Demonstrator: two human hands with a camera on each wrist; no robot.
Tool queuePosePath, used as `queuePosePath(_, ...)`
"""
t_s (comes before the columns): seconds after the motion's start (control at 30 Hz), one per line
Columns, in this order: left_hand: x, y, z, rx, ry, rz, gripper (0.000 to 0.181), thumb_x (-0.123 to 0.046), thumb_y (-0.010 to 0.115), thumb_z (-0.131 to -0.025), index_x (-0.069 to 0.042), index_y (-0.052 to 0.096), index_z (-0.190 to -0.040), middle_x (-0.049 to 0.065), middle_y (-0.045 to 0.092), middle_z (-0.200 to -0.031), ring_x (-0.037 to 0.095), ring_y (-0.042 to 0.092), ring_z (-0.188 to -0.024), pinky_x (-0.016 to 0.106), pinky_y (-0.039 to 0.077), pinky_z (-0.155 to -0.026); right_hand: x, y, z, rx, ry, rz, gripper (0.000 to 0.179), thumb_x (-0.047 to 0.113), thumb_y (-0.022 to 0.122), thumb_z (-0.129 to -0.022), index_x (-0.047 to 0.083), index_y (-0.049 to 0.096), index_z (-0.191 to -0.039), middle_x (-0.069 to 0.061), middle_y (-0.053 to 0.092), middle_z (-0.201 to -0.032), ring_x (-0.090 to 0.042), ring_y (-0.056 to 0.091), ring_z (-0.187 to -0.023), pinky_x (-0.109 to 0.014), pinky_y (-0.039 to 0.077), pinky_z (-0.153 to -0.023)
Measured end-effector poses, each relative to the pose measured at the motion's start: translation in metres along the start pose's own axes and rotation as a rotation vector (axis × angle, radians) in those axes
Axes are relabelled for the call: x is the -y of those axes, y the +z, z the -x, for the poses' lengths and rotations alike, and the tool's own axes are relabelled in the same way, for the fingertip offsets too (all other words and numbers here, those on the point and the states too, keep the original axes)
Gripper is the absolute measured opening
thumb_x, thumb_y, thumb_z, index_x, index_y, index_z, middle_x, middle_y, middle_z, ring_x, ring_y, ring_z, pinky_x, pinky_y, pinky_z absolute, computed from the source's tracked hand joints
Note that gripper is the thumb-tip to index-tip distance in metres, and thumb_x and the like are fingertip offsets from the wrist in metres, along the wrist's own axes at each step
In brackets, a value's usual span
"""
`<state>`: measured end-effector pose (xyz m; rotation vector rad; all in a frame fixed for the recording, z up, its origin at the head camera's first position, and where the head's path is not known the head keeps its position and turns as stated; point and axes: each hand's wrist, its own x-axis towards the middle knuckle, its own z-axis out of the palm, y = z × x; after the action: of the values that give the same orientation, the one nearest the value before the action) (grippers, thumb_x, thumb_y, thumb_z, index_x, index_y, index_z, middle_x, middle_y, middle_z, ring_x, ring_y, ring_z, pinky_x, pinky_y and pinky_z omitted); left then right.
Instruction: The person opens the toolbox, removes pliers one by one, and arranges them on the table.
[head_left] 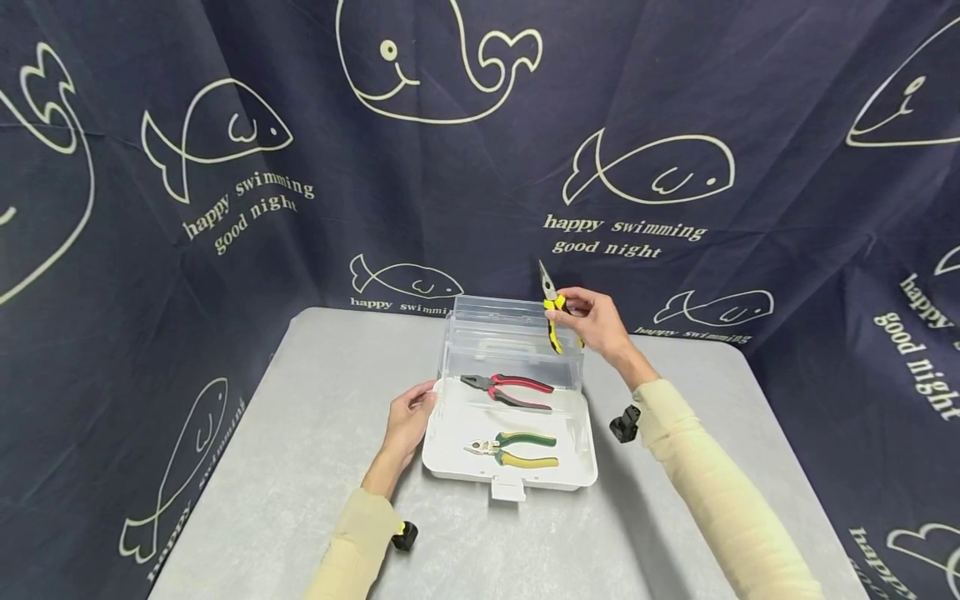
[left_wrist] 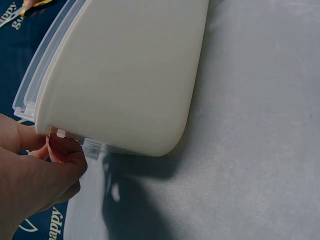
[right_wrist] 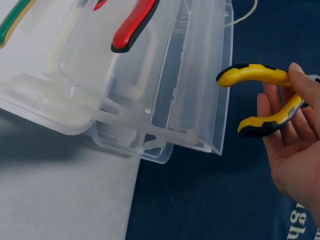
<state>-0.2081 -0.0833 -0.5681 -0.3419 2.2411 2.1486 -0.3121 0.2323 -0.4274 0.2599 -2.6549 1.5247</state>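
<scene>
My right hand [head_left: 598, 321] holds long-nose pliers [head_left: 552, 307] with yellow and black handles up over the back of a white plastic case. Their jaws point upward, and in the right wrist view the handles [right_wrist: 270, 124] stand spread apart. My left hand [head_left: 408, 419] pinches the rear left edge of the case [head_left: 448, 454]; the thumb and fingers meet at its rim in the left wrist view. Behind it the clear lid [head_left: 480, 312] is raised. Inside lie red and black pliers [head_left: 493, 386] towards the back, and green and yellow pliers [head_left: 497, 447] nearer the front.
The case stands on a grey table [head_left: 315, 367], its white latch [head_left: 507, 489] hanging at the front. A dark blue curtain [head_left: 480, 192] with fish drawings surrounds the table's back and sides. Small black devices sit at both wrists.
</scene>
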Motion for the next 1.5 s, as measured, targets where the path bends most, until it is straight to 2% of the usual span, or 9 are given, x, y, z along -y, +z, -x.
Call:
queuePosePath(0.07, 0.000, 0.000, 0.000, -0.001, -0.001, 0.001, 0.031, -0.009, 0.060, -0.103, 0.000, 0.067, -0.132, 0.014, 0.065, -0.118, 0.022, 0.059, -0.106, 0.025, 0.049, -0.087, -0.002, -0.003, 0.001, 0.005, 0.020, -0.083, 0.040, 0.011, 0.081, -0.089, -0.002, 0.068, -0.125, -0.019, 0.073, -0.110, -0.007, 0.068, -0.088, -0.022, 0.056, -0.080)
queuePosePath(0.17, 0.001, -0.001, 0.000, -0.001, 0.000, -0.004, 0.031, -0.009, 0.060, -0.103, 0.001, 0.067, -0.132, 0.015, 0.065, -0.119, 0.022, 0.059, -0.106, 0.026, 0.048, -0.087, -0.006, -0.007, 0.002, 0.011, 0.046, -0.206, 0.044, 0.006, 0.080, -0.090, -0.007, 0.064, -0.129, -0.016, 0.074, -0.106, -0.004, 0.071, -0.083, -0.030, 0.060, -0.081)
queuePosePath(0.27, -0.001, -0.002, 0.000, 0.001, 0.000, -0.008, 0.031, -0.009, 0.060, -0.103, 0.000, 0.067, -0.132, 0.015, 0.065, -0.120, 0.023, 0.058, -0.107, 0.028, 0.048, -0.089, -0.008, -0.013, 0.004, 0.008, 0.075, -0.276, 0.048, 0.005, 0.079, -0.090, -0.009, 0.061, -0.132, -0.005, 0.074, -0.101, -0.005, 0.072, -0.084, -0.037, 0.060, -0.084)
queuePosePath(0.37, -0.002, -0.003, 0.000, 0.006, -0.009, -0.004, 0.031, -0.010, 0.060, -0.103, -0.001, 0.067, -0.133, 0.015, 0.065, -0.121, 0.023, 0.058, -0.108, 0.030, 0.048, -0.091, -0.008, -0.018, 0.008, 0.003, 0.105, -0.291, 0.049, 0.006, 0.079, -0.091, -0.009, 0.060, -0.134, 0.004, 0.073, -0.097, -0.005, 0.072, -0.084, -0.038, 0.059, -0.086)
queuePosePath(0.63, -0.003, -0.003, -0.001, 0.001, -0.016, 0.002, 0.031, -0.009, 0.060, -0.103, -0.001, 0.066, -0.133, 0.015, 0.064, -0.122, 0.024, 0.059, -0.110, 0.033, 0.048, -0.093, -0.022, -0.028, 0.014, -0.009, 0.157, -0.333, 0.051, 0.006, 0.079, -0.091, -0.011, 0.058, -0.134, 0.010, 0.075, -0.092, -0.008, 0.074, -0.079, -0.035, 0.060, -0.081)
queuePosePath(0.87, -0.003, -0.003, -0.001, 0.007, -0.007, 0.007, 0.031, -0.009, 0.059, -0.104, -0.001, 0.067, -0.133, 0.015, 0.063, -0.122, 0.025, 0.058, -0.110, 0.030, 0.049, -0.091, -0.031, -0.037, 0.022, -0.013, 0.172, -0.403, 0.054, 0.005, 0.079, -0.091, -0.014, 0.055, -0.135, 0.008, 0.075, -0.094, -0.008, 0.074, -0.083, -0.031, 0.060, -0.079)
queuePosePath(1.23, -0.003, -0.002, -0.001, 0.000, -0.026, 0.022, 0.031, -0.009, 0.060, -0.103, -0.001, 0.067, -0.133, 0.014, 0.063, -0.121, 0.022, 0.058, -0.107, 0.027, 0.049, -0.088, -0.049, -0.048, 0.036, -0.018, 0.259, -0.450, 0.063, 0.006, 0.080, -0.090, -0.014, 0.048, -0.140, 0.011, 0.075, -0.096, -0.009, 0.073, -0.081, -0.032, 0.060, -0.081)
queuePosePath(1.37, -0.003, -0.001, -0.001, 0.000, -0.015, 0.022, 0.031, -0.008, 0.060, -0.103, 0.000, 0.067, -0.132, 0.015, 0.064, -0.120, 0.023, 0.058, -0.107, 0.027, 0.049, -0.087, -0.058, -0.052, 0.043, -0.034, 0.280, -0.478, 0.060, 0.006, 0.080, -0.090, -0.012, 0.049, -0.138, 0.010, 0.076, -0.095, -0.009, 0.074, -0.079, -0.031, 0.060, -0.080)
queuePosePath(1.5, -0.003, -0.001, 0.000, 0.004, -0.018, 0.018, 0.031, -0.008, 0.059, -0.103, 0.001, 0.066, -0.132, 0.015, 0.064, -0.121, 0.023, 0.059, -0.107, 0.028, 0.049, -0.087, -0.066, -0.056, 0.052, -0.050, 0.303, -0.513, 0.049, 0.006, 0.080, -0.090, -0.006, 0.055, -0.130, 0.009, 0.076, -0.094, -0.010, 0.074, -0.078, -0.030, 0.060, -0.079)
